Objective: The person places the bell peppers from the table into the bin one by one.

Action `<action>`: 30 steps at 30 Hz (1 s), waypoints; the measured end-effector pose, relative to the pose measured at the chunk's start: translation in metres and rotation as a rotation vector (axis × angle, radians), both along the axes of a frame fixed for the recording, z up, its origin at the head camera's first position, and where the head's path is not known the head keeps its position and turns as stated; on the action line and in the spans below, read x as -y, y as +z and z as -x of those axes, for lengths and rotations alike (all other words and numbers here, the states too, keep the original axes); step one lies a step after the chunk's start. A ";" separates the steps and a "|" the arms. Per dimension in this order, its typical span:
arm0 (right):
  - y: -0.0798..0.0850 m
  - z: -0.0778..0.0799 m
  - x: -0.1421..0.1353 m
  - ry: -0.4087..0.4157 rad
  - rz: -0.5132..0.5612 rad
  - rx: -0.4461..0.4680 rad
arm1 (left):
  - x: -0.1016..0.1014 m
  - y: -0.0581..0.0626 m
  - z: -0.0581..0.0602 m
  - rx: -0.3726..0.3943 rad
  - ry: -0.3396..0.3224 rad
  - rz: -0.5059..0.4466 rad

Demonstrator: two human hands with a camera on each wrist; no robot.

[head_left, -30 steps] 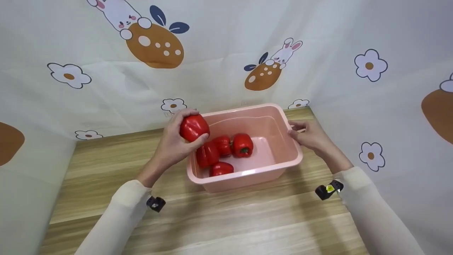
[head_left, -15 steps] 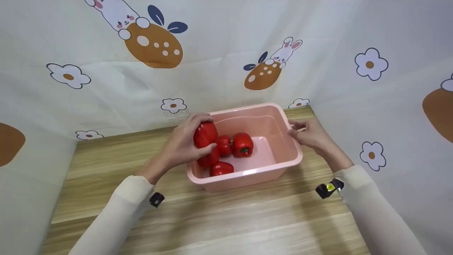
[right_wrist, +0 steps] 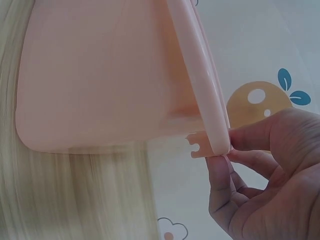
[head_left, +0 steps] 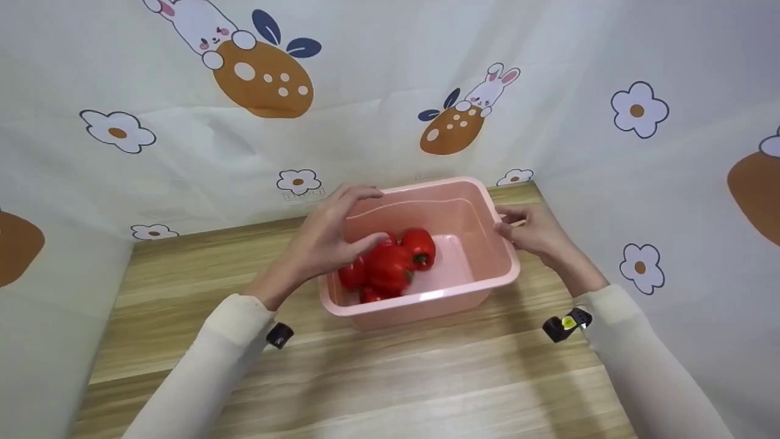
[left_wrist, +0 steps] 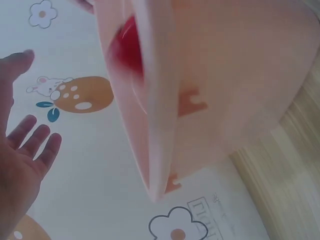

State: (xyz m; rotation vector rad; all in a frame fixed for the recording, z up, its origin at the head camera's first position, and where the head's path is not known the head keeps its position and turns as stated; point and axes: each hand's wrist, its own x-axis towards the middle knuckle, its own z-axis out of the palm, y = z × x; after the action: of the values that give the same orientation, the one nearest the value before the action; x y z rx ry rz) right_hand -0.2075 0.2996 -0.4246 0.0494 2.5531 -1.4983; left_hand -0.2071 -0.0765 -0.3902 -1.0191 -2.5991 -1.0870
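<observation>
A pink plastic basin (head_left: 426, 297) stands on the wooden table, with several red bell peppers in its left half. One bell pepper (head_left: 389, 268), slightly blurred, lies over the others below my left thumb. Another bell pepper (head_left: 418, 245) sits to its right. Above the basin's left rim my left hand (head_left: 323, 238) is spread, thumb apart from the fingers, holding nothing. The left wrist view has the same hand (left_wrist: 22, 165) apart from the rim, a blurred red pepper (left_wrist: 127, 50) showing inside. My right hand (head_left: 536, 233) pinches the right rim (right_wrist: 202, 85) between thumb and fingers.
A pale cloth (head_left: 365, 128) printed with rabbits and flowers rises behind and along both sides of the table. Bare wooden tabletop (head_left: 414, 372) extends in front of the basin and to its left (head_left: 183, 292).
My left hand has carried a bell pepper rightward over the basin and let it go; it is now among the others. The right hand has kept its pinch on the rim.
</observation>
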 end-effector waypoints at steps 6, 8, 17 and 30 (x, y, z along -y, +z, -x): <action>-0.002 -0.002 0.000 0.003 -0.025 -0.008 | 0.015 -0.005 -0.006 -0.051 0.020 -0.016; -0.004 -0.002 -0.001 0.008 -0.019 -0.008 | 0.023 -0.010 -0.008 -0.051 0.031 -0.026; -0.006 0.002 -0.005 0.016 0.009 0.004 | 0.063 -0.032 -0.026 -0.037 0.134 -0.113; -0.004 0.002 -0.007 0.019 0.008 0.026 | 0.089 -0.060 -0.040 0.001 0.236 -0.176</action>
State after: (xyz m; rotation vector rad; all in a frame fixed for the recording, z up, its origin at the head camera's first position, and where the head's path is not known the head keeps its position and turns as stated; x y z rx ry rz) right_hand -0.2093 0.3065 -0.4287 0.0429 2.5204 -1.4909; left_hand -0.1669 -0.1657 -0.4499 -0.6548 -2.4916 -1.2261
